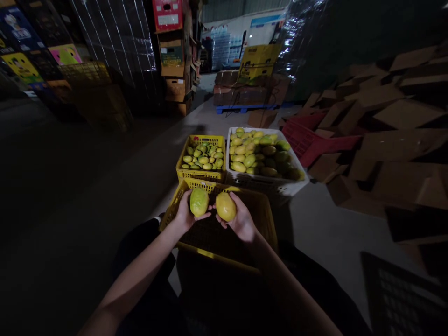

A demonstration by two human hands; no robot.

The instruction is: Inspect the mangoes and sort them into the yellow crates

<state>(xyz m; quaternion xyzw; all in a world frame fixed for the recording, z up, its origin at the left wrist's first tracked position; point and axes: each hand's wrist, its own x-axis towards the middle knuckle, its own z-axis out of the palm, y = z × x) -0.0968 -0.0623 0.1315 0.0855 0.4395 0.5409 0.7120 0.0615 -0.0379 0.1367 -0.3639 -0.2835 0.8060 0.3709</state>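
Note:
My left hand (185, 212) is closed around a green-yellow fruit (199, 202), which looks like a mango or a large lemon. In my right hand (243, 221) sits a yellower fruit (226, 206) of the same sort. The two fruits are held side by side, a small gap apart, above a yellow plastic crate (224, 262) between my legs. Its inside is dark, so its contents cannot be made out. Beyond it stand a smaller-looking yellow crate (201, 175) of greenish fruits (204, 157) and a white crate (276, 183) heaped with yellow and green fruits (247, 149).
A red crate (310, 140) and a large heap of cardboard boxes (395, 149) lie on the right. Stacked cartons (172, 58) rise at the back. A blue pallet (241, 109) bears boxes, with a yellow carton (259, 63) on top. The left side is in deep shadow.

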